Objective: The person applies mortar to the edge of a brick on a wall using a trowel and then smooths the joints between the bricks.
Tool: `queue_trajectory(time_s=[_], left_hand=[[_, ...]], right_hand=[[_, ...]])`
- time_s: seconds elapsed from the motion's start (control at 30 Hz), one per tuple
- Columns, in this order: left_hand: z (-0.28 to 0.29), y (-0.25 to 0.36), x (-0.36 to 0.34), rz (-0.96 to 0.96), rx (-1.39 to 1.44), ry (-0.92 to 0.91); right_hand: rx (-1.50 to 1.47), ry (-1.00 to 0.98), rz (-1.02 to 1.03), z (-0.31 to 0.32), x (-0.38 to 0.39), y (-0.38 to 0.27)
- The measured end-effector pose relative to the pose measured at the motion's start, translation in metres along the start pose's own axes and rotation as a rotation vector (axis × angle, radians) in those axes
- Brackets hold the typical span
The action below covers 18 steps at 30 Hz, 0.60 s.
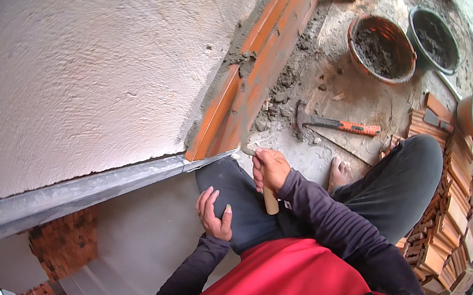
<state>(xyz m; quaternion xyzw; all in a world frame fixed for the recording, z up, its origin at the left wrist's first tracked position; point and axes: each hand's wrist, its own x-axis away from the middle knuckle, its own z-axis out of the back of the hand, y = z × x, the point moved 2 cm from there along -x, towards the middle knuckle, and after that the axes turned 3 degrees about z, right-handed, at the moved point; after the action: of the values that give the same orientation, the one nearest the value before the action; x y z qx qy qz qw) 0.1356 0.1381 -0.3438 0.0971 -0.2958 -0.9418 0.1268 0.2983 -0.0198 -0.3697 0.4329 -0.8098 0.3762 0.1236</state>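
Note:
My right hand (270, 169) is closed round the wooden handle of a trowel (270, 202). The trowel's bent metal neck points toward the near end of a low row of orange-brown bricks (215, 113); its thin blade is seen edge-on along the row's side and is hard to make out. Grey mortar (242, 60) clings to the bricks' joints and faces. My left hand (214, 214) lies on my bent leg, fingers stretched out and holding nothing.
A hammer (343, 126) with an orange-and-black handle lies on the mortar-spattered floor. Behind it stand an orange bucket (353, 48) and a green bucket (412, 20), both holding mortar. Stacked bricks (445, 226) and a scraper (439, 121) are at right. A metal edge (87, 179) borders the rough pale surface at left.

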Motion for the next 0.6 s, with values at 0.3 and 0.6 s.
queue_trajectory(time_s=[0.3, 0.6], left_hand=[[0.009, 0.002, 0.005, 0.042, 0.016, 0.036], [0.009, -0.001, 0.008, 0.050, 0.024, 0.067]], right_hand=[[-0.426, -0.312, -0.150, 0.023, -0.028, -0.035], [-0.207, -0.227, -0.085, 0.022, -0.033, -0.025]])
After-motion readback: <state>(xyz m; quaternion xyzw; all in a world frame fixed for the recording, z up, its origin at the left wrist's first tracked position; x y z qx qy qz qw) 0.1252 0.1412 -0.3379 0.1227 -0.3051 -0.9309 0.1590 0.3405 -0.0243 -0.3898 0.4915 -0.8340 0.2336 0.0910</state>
